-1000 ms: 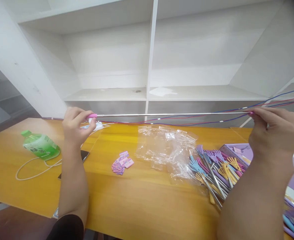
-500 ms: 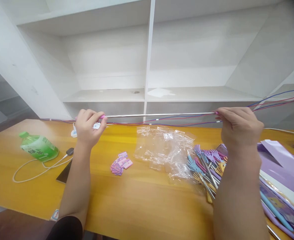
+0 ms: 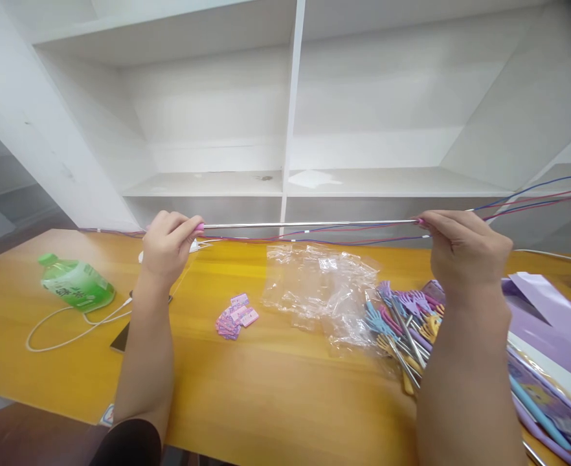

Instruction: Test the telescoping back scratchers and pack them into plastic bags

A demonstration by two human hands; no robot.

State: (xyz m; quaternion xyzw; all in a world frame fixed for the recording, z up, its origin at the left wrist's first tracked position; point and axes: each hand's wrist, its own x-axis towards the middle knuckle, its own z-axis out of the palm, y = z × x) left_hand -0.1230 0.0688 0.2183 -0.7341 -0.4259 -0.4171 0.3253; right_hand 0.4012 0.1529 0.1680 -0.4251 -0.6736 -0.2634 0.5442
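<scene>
A telescopic back scratcher (image 3: 309,224) with a thin metal rod and pink ends stretches level above the table. My left hand (image 3: 166,243) is closed around its left pink end. The right end is pinched in my right hand (image 3: 465,246), which covers most of the pink part. Below and beside my right forearm lies a pile of back scratchers (image 3: 404,323) with hand-shaped heads in blue, purple, pink and yellow. Clear plastic bags (image 3: 309,278) are spread under the rod. Small pink and purple cards (image 3: 235,317) lie in a loose heap between my forearms.
A green bottle (image 3: 76,283) lies on its side at the left, near a white cable (image 3: 47,343) and a dark flat device (image 3: 119,338). A purple box (image 3: 552,323) stands at the right. White shelving (image 3: 208,184) and red and blue cables (image 3: 353,241) run behind the table (image 3: 276,401).
My left thumb has closed in against the pink end, and the left hand has turned slightly. The rod and my right hand stay almost where they were.
</scene>
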